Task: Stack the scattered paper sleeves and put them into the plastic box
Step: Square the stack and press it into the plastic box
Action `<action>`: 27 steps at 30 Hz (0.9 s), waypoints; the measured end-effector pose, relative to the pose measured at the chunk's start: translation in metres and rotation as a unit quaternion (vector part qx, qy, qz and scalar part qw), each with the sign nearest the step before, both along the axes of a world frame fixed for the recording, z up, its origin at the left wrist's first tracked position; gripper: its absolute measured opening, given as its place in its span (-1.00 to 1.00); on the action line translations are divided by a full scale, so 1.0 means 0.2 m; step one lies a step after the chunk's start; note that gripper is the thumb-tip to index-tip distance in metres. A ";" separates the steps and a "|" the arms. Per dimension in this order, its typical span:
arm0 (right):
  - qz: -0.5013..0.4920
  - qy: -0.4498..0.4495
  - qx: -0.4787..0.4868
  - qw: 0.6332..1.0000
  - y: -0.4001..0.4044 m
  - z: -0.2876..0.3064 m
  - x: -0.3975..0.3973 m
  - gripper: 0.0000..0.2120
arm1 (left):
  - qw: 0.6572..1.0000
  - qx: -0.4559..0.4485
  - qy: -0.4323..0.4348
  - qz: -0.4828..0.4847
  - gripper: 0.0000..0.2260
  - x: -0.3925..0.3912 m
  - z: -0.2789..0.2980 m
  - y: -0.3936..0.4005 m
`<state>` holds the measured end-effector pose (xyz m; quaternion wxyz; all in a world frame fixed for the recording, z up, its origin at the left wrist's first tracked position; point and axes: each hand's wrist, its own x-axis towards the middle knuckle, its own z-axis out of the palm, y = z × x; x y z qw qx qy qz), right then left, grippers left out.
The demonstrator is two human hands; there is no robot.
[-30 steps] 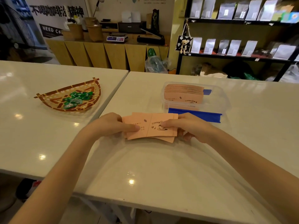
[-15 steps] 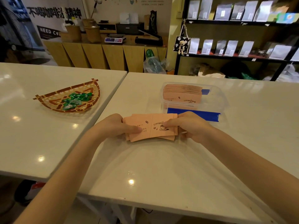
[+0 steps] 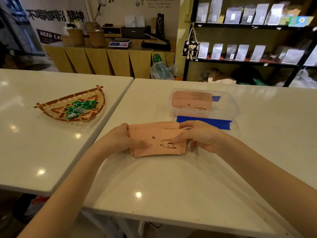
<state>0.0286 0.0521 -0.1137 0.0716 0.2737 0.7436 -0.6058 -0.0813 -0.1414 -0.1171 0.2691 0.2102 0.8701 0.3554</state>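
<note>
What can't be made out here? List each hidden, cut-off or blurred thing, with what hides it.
- Head view: how many peach paper sleeves are in the bundle; they overlap, and the left hand and right hand cover both ends.
- Small print on the top sleeve's left half: the left thumb covers it.
- Bottom of the clear plastic box: hidden by the stacked sleeves inside.
- Labels on the green wrapped candies in the woven bamboo basket: too small.

I was looking at a coffee shop: bagged goods lined the black shelving [image 3: 240,60], a scale [image 3: 119,43] sat on the wooden counter [image 3: 109,60], beside a coffee banner [image 3: 51,23].
</note>
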 end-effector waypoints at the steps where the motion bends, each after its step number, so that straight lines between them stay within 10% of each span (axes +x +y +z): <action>1: 0.008 0.010 0.014 1.000 0.00 0.00 0.00 -0.65 | 1.000 0.006 0.009 0.009 -0.53 0.01 -0.01 -0.01; 13: -0.032 0.214 0.224 0.950 0.16 0.03 0.37 -0.59 | 0.971 0.094 0.213 -0.050 -0.51 0.22 0.00 0.24; 27: -0.054 0.179 0.245 0.951 0.31 -0.11 0.58 -0.56 | 0.962 0.159 0.146 -0.167 -0.61 0.31 -0.10 0.41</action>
